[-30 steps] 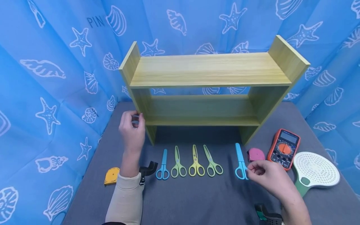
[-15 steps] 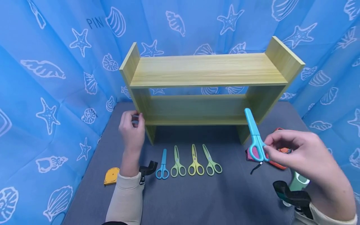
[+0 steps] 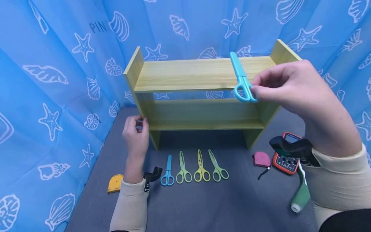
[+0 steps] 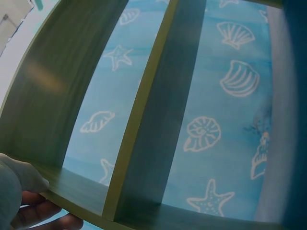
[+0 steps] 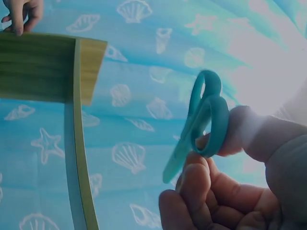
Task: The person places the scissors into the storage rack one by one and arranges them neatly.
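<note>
Fingertips of my right hand (image 3: pixel 292 87) pinch the handle loops of the blue scissors (image 3: pixel 241 79), blades pointing away, raised in front of the top board of the wooden shelf (image 3: pixel 203 74). My left hand (image 3: pixel 136 135) curls round the shelf's left upright near the lower board. On the grey table (image 3: pixel 203 206) below: four more scissors (image 3: pixel 194 167) in a row, yellow tape measure (image 3: pixel 115 183), pink tape measure (image 3: pixel 261 159), orange multimeter (image 3: pixel 285 159).
</note>
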Demonstrator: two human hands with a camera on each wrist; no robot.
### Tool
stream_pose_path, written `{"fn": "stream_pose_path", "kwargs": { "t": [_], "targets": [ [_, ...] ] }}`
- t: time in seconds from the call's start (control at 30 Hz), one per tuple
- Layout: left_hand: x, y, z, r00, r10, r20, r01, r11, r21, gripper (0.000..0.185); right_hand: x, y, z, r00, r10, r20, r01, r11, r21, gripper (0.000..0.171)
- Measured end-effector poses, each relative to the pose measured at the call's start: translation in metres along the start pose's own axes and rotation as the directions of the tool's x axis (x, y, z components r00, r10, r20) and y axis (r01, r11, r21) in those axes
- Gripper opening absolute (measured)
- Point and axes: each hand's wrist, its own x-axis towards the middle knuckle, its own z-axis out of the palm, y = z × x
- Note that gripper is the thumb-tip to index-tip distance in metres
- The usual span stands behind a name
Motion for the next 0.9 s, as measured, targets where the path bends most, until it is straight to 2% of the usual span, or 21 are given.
{"fn": "stream_pose_path", "kwargs": {
  "t": [0.13,0.27,0.53,0.8,0.9],
  "targets": [
    [-0.001,-0.002,-0.003,1.0,0.001,0.012,-0.002,1.0,0.015,0.008,0.032,-0.024,0.015,0.998,-0.012,0.069,0.013,1.0,-0.013,0.019],
    [0.0,-0.003,-0.004,1.0,0.014,0.021,-0.015,1.0,0.027,0.009,0.058,-0.042,0.034,0.99,-0.073,0.122,0.077,0.997,-0.026,0.02],
    [0.002,-0.003,-0.004,0.999,0.024,0.033,-0.024,1.0,0.013,0.007,0.104,-0.074,0.08,0.972,-0.084,0.219,0.09,0.996,-0.021,0.014],
    [0.002,-0.005,-0.003,0.999,0.016,0.037,-0.017,1.0,0.017,0.008,0.133,-0.093,0.129,0.945,-0.095,0.314,0.12,0.991,-0.063,0.011],
    [0.002,-0.006,-0.004,0.999,0.024,0.033,-0.025,1.0,0.017,0.007,0.138,-0.097,0.146,0.941,-0.1,0.325,0.132,0.988,-0.077,0.016]
  ]
}}
